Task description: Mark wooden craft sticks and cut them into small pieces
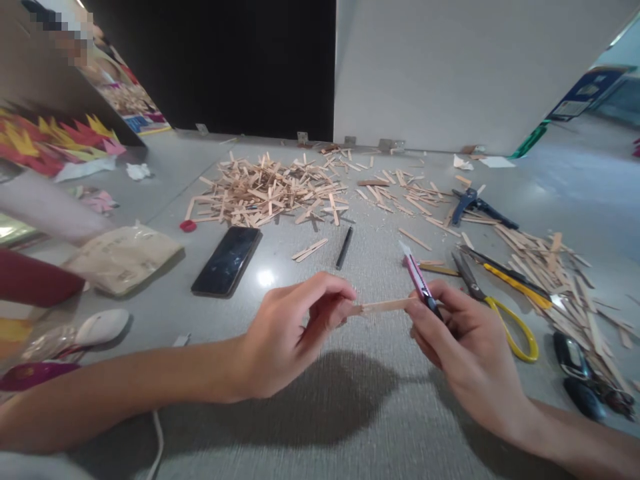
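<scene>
Holding 1 stick, axis approx left-right, + 1 knife.
L hand pinches left end; R hand pinches right end, grips knife, blade ptg far-left.

Head view. The camera sat on my head, above and behind my left fingers and right fingers, and faced forward and down over the desk. It looked from close range, with the fingers just below mid-field; a black panel and a white panel filled the far background.
</scene>
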Demonstrator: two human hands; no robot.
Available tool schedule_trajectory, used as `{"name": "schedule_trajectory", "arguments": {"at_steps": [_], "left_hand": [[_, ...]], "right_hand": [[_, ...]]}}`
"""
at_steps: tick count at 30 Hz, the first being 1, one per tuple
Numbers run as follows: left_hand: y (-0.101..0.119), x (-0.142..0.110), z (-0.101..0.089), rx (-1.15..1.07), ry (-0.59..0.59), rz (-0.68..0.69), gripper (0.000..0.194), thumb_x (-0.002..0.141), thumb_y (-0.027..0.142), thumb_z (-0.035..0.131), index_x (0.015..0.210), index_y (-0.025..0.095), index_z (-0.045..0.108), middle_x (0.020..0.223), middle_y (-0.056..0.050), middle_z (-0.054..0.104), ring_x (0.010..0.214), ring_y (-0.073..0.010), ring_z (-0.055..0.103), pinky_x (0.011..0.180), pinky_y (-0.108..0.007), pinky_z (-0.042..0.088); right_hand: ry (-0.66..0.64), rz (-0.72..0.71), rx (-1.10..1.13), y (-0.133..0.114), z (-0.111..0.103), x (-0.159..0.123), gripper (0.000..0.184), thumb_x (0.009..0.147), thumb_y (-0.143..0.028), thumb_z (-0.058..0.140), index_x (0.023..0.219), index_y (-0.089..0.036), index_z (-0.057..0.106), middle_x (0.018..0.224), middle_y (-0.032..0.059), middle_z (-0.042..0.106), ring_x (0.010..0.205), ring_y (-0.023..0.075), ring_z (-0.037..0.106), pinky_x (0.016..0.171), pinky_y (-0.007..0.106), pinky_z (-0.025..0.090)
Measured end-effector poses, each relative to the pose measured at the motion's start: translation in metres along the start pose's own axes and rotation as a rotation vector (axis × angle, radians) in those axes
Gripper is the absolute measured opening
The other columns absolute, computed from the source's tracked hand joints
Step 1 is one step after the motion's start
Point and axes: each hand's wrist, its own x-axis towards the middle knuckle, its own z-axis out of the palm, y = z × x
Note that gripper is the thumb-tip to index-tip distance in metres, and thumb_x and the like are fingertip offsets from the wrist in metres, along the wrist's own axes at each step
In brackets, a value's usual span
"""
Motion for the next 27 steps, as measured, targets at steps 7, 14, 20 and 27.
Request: {"name": "schedule_trajectory", "arguments": {"at_steps": [7, 14, 20, 27], "left_hand": [[0.002, 0.009, -0.003, -0.398, -0.239, -0.449, 0.014, 0.096, 0.027, 0.072, 0.106, 0.017, 0.077, 0.073, 0.002, 0.070, 0.055, -0.0086, 0.060, 0.052, -0.018, 0.051], [0.005, 0.016, -0.004, -0.631, -0.348, -0.633, 0.016, 0.097, 0.032, 0.073, 0.097, 0.016, 0.070, 0.077, -0.002, 0.075, 0.054, -0.0099, 0.063, 0.046, -0.018, 0.043], [0.004, 0.014, -0.004, -0.688, -0.319, -0.636, 0.026, 0.095, 0.039, 0.078, 0.099, 0.017, 0.066, 0.077, -0.002, 0.075, 0.052, -0.0105, 0.064, 0.043, -0.019, 0.040], [-0.001, 0.014, -0.004, -0.879, -0.309, -0.646, 0.038, 0.100, 0.054, 0.074, 0.105, 0.017, 0.066, 0.081, -0.004, 0.077, 0.051, -0.0122, 0.067, 0.042, -0.020, 0.040]], "right_hand": [[-0.010, 0.005, -0.019, -0.002, -0.001, 0.000, 0.028, 0.099, -0.038, 0.071, 0.079, -0.022, 0.058, 0.056, -0.0105, 0.034, 0.045, 0.0069, 0.024, 0.037, 0.019, 0.018], [-0.006, -0.019, -0.078, -0.005, -0.001, 0.000, 0.030, 0.099, -0.040, 0.069, 0.078, -0.022, 0.058, 0.057, -0.0089, 0.037, 0.046, 0.0077, 0.027, 0.038, 0.020, 0.020], [0.011, -0.081, -0.156, -0.004, -0.002, 0.003, 0.029, 0.100, -0.037, 0.066, 0.076, -0.021, 0.058, 0.058, -0.0075, 0.039, 0.047, 0.0082, 0.030, 0.039, 0.020, 0.023], [0.012, -0.051, -0.129, 0.001, -0.003, -0.001, 0.029, 0.101, -0.039, 0.066, 0.079, -0.022, 0.060, 0.057, -0.0082, 0.037, 0.046, 0.0083, 0.028, 0.038, 0.020, 0.021]]}}
